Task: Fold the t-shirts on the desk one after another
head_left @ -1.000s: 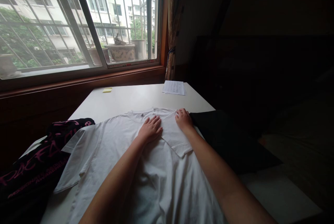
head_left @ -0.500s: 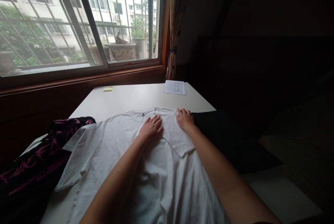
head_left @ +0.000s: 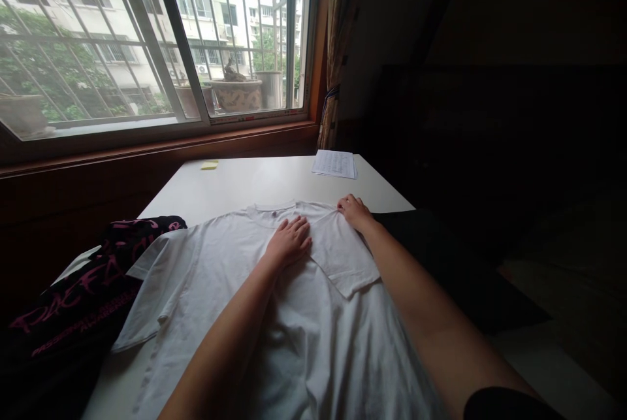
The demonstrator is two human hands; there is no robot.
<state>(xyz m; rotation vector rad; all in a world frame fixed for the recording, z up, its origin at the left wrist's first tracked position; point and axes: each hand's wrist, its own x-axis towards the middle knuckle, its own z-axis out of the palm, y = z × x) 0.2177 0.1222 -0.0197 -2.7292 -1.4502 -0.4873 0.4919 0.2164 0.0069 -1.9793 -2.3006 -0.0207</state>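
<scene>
A white T-shirt (head_left: 230, 263) lies spread over the white table, its collar toward the far end. Its right sleeve (head_left: 345, 263) is folded inward across the chest. My left hand (head_left: 289, 240) rests flat on the cloth just below the collar, fingers stretched out, beside the folded sleeve. At the far right shoulder, my right hand (head_left: 356, 212) has its fingers bent and closed on the fabric along the folded edge. The fingertips are partly hidden by the hand's angle. The left sleeve (head_left: 147, 289) hangs out loosely to the side.
Black clothing with pink lettering (head_left: 93, 289) lies left of the shirt. A dark cloth or garment (head_left: 441, 263) is on the right. Printed papers (head_left: 335, 164) and a yellow sticky note (head_left: 209, 164) lie on the table's (head_left: 255, 175) far end. A barred window stands beyond.
My right hand has shifted slightly away toward the shoulder edge, and its fingers have bent more. My left hand stays on the same spot of the shirt. The view has swung slightly left.
</scene>
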